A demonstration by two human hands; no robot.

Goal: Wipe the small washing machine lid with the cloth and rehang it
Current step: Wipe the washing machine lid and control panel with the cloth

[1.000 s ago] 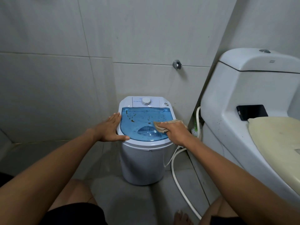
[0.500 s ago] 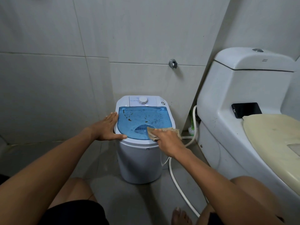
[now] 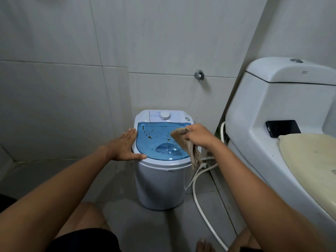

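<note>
On the floor against the tiled wall, a small washer [image 3: 160,184] stands with its blue lid [image 3: 160,142] shut and a cloth [image 3: 187,148] held over the lid's 3 o'clock edge.

Dark specks dot the lid toward 12 o'clock, below the white dial [image 3: 165,115]. The right hand [image 3: 199,136] is closed around the cloth's upper end at the lid's 2 o'clock corner; the rest of the cloth hangs down past the rim, and whether it touches the lid cannot be told. The left hand [image 3: 125,146] lies flat and fully open, holding nothing, palm on the washer's rim at 9 o'clock, thumb along the front edge. A white hose [image 3: 200,202] runs across the floor at the washer's 4 o'clock. Farther toward 3 o'clock is a toilet [image 3: 263,124] with a black phone [image 3: 282,128] lying on it behind the seat. A metal wall fitting [image 3: 199,75] sits at 12 o'clock above the washer.
</note>
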